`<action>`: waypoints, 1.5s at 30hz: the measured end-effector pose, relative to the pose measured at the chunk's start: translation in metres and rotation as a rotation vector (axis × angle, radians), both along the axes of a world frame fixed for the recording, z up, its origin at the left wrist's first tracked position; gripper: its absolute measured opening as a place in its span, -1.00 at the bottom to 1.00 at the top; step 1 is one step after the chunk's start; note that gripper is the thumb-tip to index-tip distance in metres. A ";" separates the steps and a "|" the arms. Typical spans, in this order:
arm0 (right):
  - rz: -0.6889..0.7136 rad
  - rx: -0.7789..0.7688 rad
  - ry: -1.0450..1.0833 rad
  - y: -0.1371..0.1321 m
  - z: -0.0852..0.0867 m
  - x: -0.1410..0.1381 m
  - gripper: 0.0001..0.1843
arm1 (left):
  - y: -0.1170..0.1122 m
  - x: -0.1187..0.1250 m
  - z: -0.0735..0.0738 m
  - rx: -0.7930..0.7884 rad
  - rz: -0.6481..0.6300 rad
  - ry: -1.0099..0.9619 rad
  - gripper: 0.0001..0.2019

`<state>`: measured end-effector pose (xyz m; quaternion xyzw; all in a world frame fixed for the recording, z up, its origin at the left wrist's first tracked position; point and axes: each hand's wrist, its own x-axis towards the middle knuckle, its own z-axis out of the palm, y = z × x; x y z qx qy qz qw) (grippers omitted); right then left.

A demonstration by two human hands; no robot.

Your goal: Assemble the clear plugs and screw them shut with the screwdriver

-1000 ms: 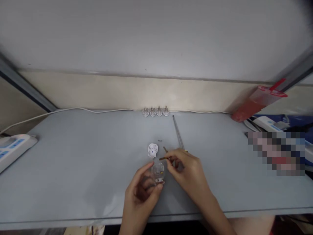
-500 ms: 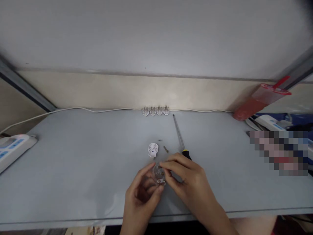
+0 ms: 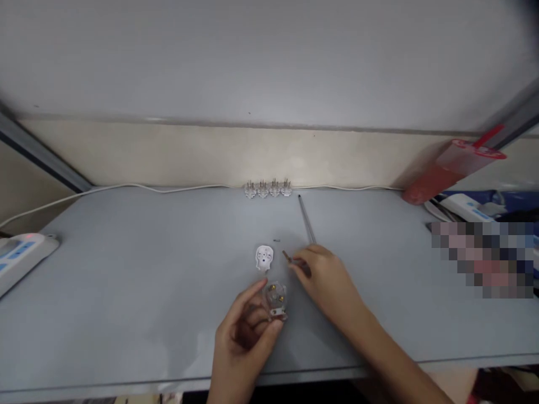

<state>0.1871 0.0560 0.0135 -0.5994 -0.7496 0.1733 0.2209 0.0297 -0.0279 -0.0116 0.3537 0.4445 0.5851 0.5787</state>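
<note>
My left hand [image 3: 244, 331] is closed around the edge of a clear plug housing [image 3: 275, 303], its open inside facing up. Two brass pieces and a white cable clamp show in it. The thumb and index finger of my right hand [image 3: 320, 275] pinch the near end of a small brass plug pin [image 3: 286, 256] at the table. Just beyond the housing lies a white plug cover [image 3: 264, 258], and a tiny metal screw [image 3: 277, 240] rests to its upper right. Behind my right hand a screwdriver [image 3: 307, 219] shows only its shaft; the handle is hidden.
Several clear plugs [image 3: 268, 189] stand in a row, pins up, against the back wall beside a white cable [image 3: 168, 191]. Power strips [image 3: 29, 258] lie at both sides of the grey table [image 3: 126, 280]. A red-filled cup [image 3: 446, 174] leans at the back right, near a blurred patch.
My right hand has left the clear housing and moved up and right to the brass pin, covering the screwdriver's handle. Brass pieces inside the housing now show. My left hand stays put.
</note>
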 end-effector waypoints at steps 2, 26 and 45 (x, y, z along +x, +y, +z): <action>0.033 -0.012 -0.040 0.008 -0.004 -0.005 -0.88 | 0.001 0.000 0.001 0.002 -0.001 0.000 -0.61; 0.571 0.132 0.090 -0.037 0.033 -0.002 -0.81 | 0.000 -0.001 -0.006 -0.004 0.005 0.087 -0.58; -0.095 -0.511 1.258 -0.050 -0.005 0.001 -0.62 | 0.006 -0.008 0.011 -0.107 -0.082 0.070 -0.52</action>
